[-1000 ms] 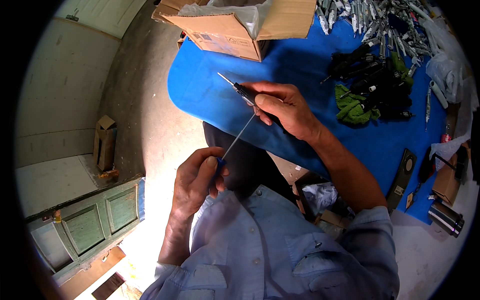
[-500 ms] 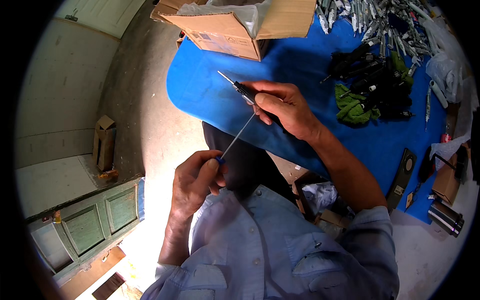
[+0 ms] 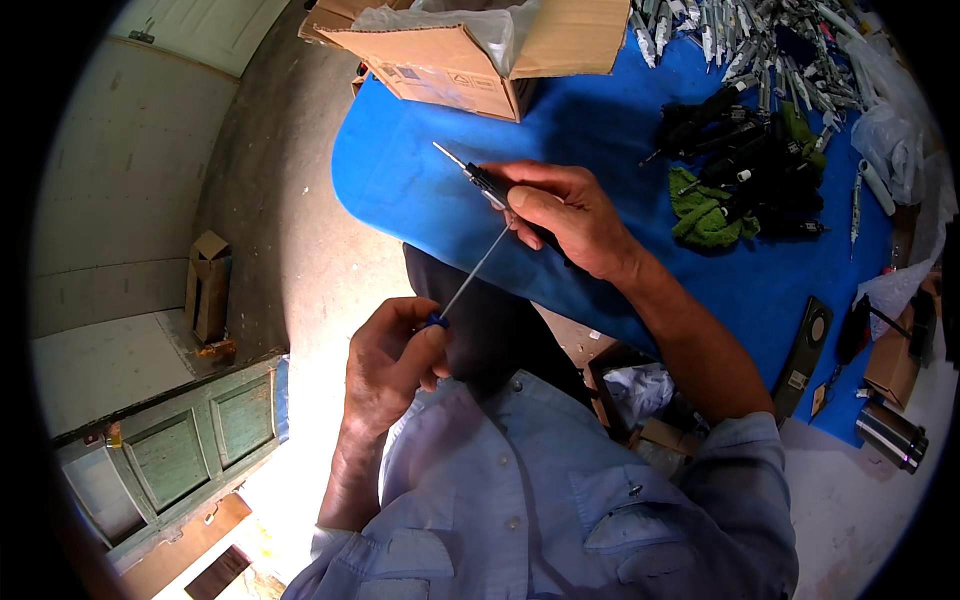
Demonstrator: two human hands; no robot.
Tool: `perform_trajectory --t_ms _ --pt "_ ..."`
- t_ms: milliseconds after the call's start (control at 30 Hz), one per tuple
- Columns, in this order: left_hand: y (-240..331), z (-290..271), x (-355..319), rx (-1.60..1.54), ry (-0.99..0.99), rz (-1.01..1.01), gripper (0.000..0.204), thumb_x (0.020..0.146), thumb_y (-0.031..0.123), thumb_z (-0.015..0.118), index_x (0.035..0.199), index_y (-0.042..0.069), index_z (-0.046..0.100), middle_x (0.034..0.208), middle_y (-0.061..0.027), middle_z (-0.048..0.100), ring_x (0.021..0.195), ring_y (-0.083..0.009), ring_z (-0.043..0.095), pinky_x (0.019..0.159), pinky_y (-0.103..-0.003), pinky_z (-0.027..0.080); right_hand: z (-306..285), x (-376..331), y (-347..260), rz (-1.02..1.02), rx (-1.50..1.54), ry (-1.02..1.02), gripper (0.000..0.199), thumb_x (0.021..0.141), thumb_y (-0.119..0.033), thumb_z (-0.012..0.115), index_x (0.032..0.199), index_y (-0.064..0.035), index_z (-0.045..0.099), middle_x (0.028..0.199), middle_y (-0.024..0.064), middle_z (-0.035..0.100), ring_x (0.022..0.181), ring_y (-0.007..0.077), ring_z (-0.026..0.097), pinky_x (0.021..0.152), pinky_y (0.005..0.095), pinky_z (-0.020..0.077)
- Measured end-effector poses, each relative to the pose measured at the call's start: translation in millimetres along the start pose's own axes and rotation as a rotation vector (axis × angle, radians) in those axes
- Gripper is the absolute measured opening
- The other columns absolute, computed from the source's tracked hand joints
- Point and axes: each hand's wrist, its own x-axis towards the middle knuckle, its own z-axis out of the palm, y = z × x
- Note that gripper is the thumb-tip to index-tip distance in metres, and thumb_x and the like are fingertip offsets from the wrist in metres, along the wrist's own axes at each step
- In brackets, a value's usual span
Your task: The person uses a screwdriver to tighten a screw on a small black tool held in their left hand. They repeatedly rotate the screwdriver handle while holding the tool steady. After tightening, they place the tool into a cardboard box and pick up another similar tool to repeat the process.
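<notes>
Nearest the person's pale blue shirt, the left hand (image 3: 392, 362) is closed around the blue handle of a thin-shafted metal screwdriver (image 3: 470, 277), held in the air off the near edge of the blue-covered surface (image 3: 420, 190), above the dark trouser leg. The shaft slants up and to the right, and its tip meets the small black pen-shaped tool with a silver metal tip (image 3: 478, 180) that the right hand (image 3: 568, 215) grips between thumb and fingers just over the near-left part of the surface; the silver tip points toward the left edge. Farther along the right side lie a crumpled green cloth (image 3: 708, 215) and, touching it, a heap of black parts (image 3: 750, 150). At the near-right corner a flat black strip with a round hole (image 3: 806, 345) lies on the edge, with a shiny metal cylinder (image 3: 892, 436) just beyond it on the floor. At the far edge stands an open brown cardboard box with a clear plastic liner (image 3: 470, 50), and in the far-right corner a pile of grey-silver metal pieces (image 3: 745, 35) is spread out.
</notes>
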Motion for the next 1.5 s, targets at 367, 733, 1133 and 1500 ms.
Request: perform_trajectory --t_ms 367,733,1133,1500 --pt "0.8 -0.7 -2.4 -0.034 -0.024 0.022 0.033 0.101 0.019 0.064 0.123 -0.006 0.063 0.086 -0.0077 0.069 0.066 -0.0095 0.061 0.059 -0.024 0.048 -1.9 0.5 -1.5 0.019 0.092 0.012 0.036 0.103 -0.012 0.057 0.134 0.006 0.064 0.083 0.0033 0.062 0.064 0.0069 0.054 0.058 0.0223 0.0452" --pt "10.1 38.7 26.4 0.113 0.204 0.311 0.016 0.095 0.01 0.078 0.104 -0.002 0.073 0.078 0.0022 0.065 0.07 -0.004 0.053 0.064 -0.021 0.044 -1.3 -2.4 -6.8 0.04 0.136 0.037 0.035 0.104 -0.013 0.057 0.134 0.0027 0.064 0.091 0.0031 0.066 0.074 0.0079 0.058 0.062 0.0233 0.0476" --pt "0.4 85.7 76.4 0.133 0.333 0.518 0.016 0.098 0.012 0.075 0.11 0.002 0.074 0.081 0.0038 0.066 0.069 -0.0027 0.053 0.062 -0.018 0.041 3.0 -2.4 -4.5 0.031 0.208 0.048 0.03 0.102 -0.008 0.057 0.129 0.0036 0.065 0.1 0.0011 0.068 0.088 0.0079 0.064 0.073 0.023 0.051" --pt "2.1 88.6 80.3 0.198 0.326 0.563 0.019 0.103 0.02 0.068 0.097 0.003 0.068 0.07 0.0078 0.05 0.062 -0.0009 0.038 0.053 -0.021 0.029 -3.0 3.6 13.4 -0.048 -0.001 0.003 0.036 0.101 -0.01 0.059 0.133 0.0058 0.064 0.103 0.002 0.067 0.091 0.0063 0.058 0.077 0.0242 0.0495"
